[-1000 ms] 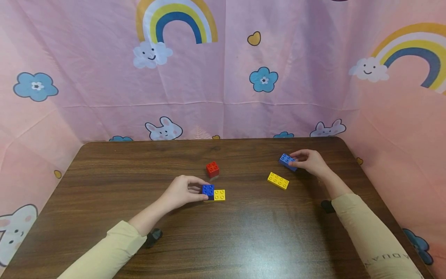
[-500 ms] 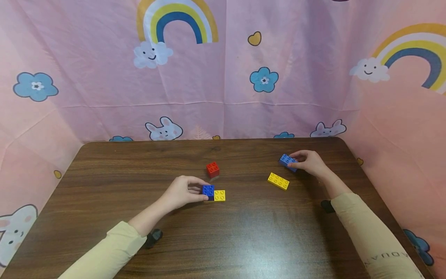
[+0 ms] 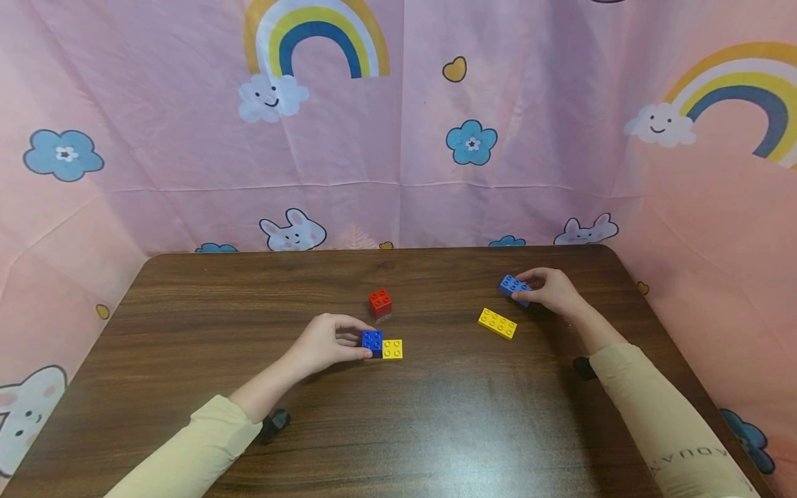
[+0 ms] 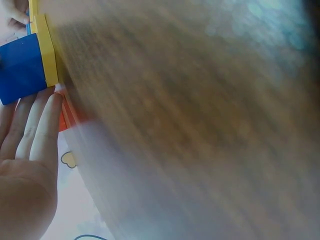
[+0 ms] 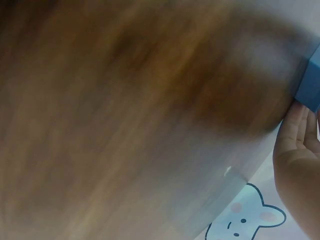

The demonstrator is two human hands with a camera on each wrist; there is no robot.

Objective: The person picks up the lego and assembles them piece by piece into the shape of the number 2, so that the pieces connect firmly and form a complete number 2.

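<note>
Near the middle of the table, my left hand (image 3: 326, 342) pinches a dark blue building brick (image 3: 372, 340) between thumb and fingers. That brick sits on the left half of a flat yellow brick (image 3: 393, 349), whose right studs show. The left wrist view has the blue brick (image 4: 22, 67) against the yellow one (image 4: 46, 50), with the fingers at its side. At the far right, my right hand (image 3: 556, 290) pinches a lighter blue brick (image 3: 514, 287) by its right end. In the right wrist view only a corner of this blue brick (image 5: 311, 82) shows, at the fingertips.
A small red brick (image 3: 380, 302) stands just behind the left hand's bricks. A loose flat yellow brick (image 3: 497, 323) lies in front of the right hand's brick. The dark wooden table (image 3: 398, 429) ends at a pink patterned cloth (image 3: 398, 152) behind and at the sides.
</note>
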